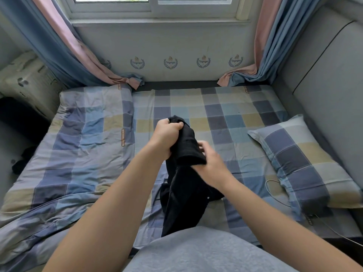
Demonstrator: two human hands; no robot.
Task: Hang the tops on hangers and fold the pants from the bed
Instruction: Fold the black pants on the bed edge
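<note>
A black garment (182,193) is held up over the checked bed (225,114), its top gripped in the left hand (167,134), a lower fold clasped by the right hand (213,165)

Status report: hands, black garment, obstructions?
Left hand grips black garment up top. Right hand holds its lower bunched end. Rest hangs toward the bed. Pillow lies apart, rightward.

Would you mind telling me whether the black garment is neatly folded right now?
Not folded: the black garment hangs bunched from the left hand gripping its top, right hand holding a rolled part.
</note>
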